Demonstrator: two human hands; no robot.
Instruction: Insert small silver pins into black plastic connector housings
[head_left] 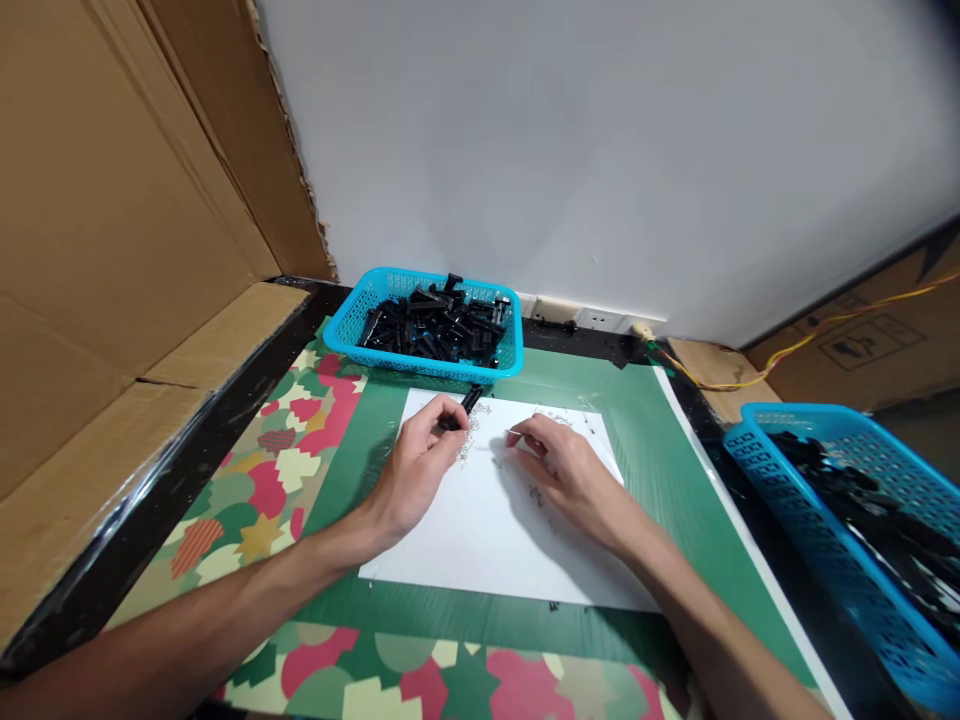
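Observation:
My left hand (420, 465) is closed on a narrow black plastic piece (471, 400), which sticks out past the fingertips toward the blue basket. To the right of it, my right hand (559, 460) is pinched, and a tiny pale sliver shows at its fingertips; what it holds is too small to name. Both hands are over a white sheet of paper (450, 545). Small silvery metal bits (466, 440) lie scattered on the sheet between the hands, with more beyond and beneath the right hand.
A blue basket (420, 367) heaped with black plastic pieces (442, 325) stands at the back. Another blue basket (832, 570) with black parts is at the right. Cardboard (135, 200) walls the left side. Sockets (600, 318) and a yellow-red cable (720, 385) run along the wall.

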